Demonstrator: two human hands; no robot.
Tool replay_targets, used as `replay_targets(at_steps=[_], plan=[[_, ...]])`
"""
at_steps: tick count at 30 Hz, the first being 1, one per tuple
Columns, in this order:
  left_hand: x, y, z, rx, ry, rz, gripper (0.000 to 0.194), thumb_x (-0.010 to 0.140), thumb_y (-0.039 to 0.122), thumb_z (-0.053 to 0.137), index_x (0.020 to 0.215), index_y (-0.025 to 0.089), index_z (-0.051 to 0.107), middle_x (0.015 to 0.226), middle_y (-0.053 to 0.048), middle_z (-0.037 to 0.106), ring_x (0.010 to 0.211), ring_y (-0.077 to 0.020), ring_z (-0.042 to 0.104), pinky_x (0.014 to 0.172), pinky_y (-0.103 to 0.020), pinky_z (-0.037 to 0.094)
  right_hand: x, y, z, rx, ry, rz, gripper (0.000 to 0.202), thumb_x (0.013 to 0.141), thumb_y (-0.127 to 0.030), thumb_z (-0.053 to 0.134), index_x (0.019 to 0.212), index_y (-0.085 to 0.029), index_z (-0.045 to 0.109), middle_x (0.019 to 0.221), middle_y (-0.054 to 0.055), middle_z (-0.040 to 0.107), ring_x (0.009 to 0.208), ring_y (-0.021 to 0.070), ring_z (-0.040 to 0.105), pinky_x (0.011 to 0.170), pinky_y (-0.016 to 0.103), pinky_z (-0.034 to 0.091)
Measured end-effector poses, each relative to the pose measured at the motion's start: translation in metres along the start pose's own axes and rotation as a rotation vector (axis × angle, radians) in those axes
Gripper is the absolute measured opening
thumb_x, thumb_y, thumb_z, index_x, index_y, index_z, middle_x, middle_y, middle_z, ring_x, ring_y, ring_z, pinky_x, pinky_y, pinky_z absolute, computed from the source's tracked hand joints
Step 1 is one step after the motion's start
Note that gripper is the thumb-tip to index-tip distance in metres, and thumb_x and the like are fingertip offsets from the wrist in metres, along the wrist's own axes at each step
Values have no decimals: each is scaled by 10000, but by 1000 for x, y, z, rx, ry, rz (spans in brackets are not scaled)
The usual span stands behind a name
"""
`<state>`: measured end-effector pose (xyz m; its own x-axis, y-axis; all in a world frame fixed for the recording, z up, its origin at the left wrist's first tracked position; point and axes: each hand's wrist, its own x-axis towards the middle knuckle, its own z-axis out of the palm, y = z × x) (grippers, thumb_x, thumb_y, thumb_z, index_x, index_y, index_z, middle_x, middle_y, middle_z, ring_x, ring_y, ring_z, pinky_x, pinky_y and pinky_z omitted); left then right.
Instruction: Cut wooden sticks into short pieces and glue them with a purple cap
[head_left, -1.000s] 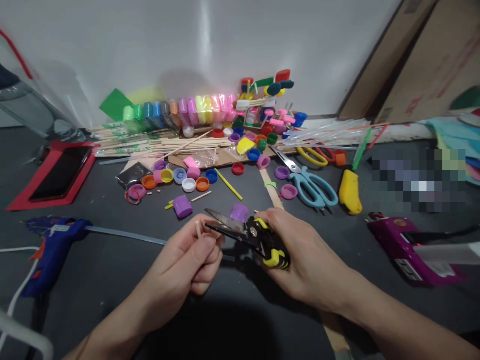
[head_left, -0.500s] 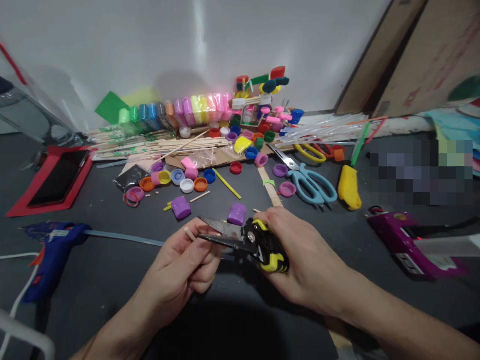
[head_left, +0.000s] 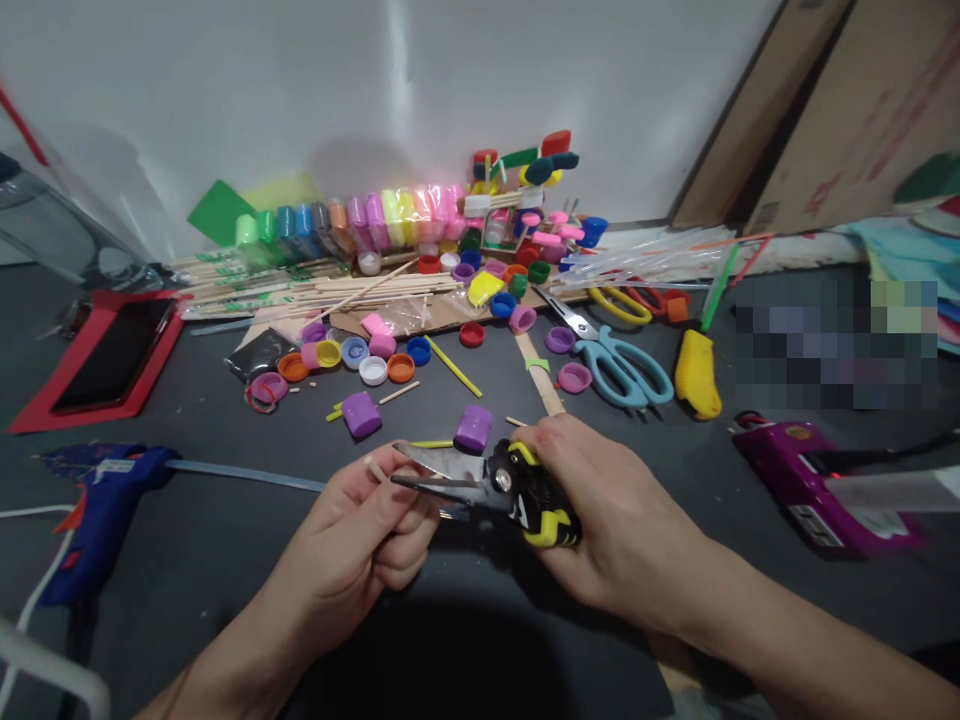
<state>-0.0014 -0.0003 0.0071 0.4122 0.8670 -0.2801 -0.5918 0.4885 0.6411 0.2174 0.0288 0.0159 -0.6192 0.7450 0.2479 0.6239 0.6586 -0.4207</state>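
Observation:
My left hand (head_left: 367,530) pinches a short thin wooden stick (head_left: 376,468), its pale end poking up between thumb and fingers. Wrapped round the black and yellow handles of a pair of cutters (head_left: 502,480) is my right hand (head_left: 600,510). The cutters' blades are slightly apart, and their tips reach to the left hand's fingertips beside the stick. Just beyond the hands lie two purple pieces, one on the left (head_left: 362,414) and one above the blades (head_left: 473,428). Whether the blades touch the stick, I cannot tell.
A blue glue gun (head_left: 112,510) lies at left below a phone (head_left: 112,355) on red sheet. Coloured caps, wooden sticks (head_left: 322,295) and clay tubs fill the back. Blue-handled scissors (head_left: 626,370), a yellow cutter (head_left: 697,372) and a purple device (head_left: 825,490) are at right.
The left hand has shifted slightly left and down with the stick. The cutter blades have narrowed a little. The right hand still grips the handles.

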Motion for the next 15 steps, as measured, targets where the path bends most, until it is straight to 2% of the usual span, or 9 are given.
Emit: replay_targets(at_steps=[4, 8, 12, 15], plan=[[0, 1, 1, 62, 10, -15, 308, 839, 427, 704, 736, 161, 586, 540, 107, 194, 428, -23, 94, 388, -149, 108, -4, 0, 0, -76, 20, -4, 311, 645, -81, 505, 946, -161, 520, 820, 100, 586, 708, 232, 529, 604, 339, 444], [1, 3, 4, 95, 39, -11, 345, 833, 452, 700, 716, 160, 559, 529, 110, 209, 417, -22, 115, 386, -151, 123, -1, -1, -1, -14, 29, 30, 229, 710, -108, 499, 925, -188, 497, 788, 69, 596, 663, 207, 533, 574, 312, 435], [1, 4, 6, 95, 86, 57, 327, 803, 433, 735, 751, 182, 533, 564, 84, 359, 436, -28, 181, 396, -150, 148, 3, -1, -2, 68, 19, 78, 220, 749, -164, 536, 963, -197, 498, 857, 79, 623, 756, 233, 578, 645, 340, 473], [0, 2, 6, 95, 113, 116, 304, 789, 407, 757, 816, 199, 537, 576, 81, 397, 449, -32, 216, 410, -150, 168, 4, -2, -2, 79, -7, 62, 268, 724, -156, 541, 991, -176, 520, 870, 93, 623, 761, 243, 573, 643, 352, 472]])
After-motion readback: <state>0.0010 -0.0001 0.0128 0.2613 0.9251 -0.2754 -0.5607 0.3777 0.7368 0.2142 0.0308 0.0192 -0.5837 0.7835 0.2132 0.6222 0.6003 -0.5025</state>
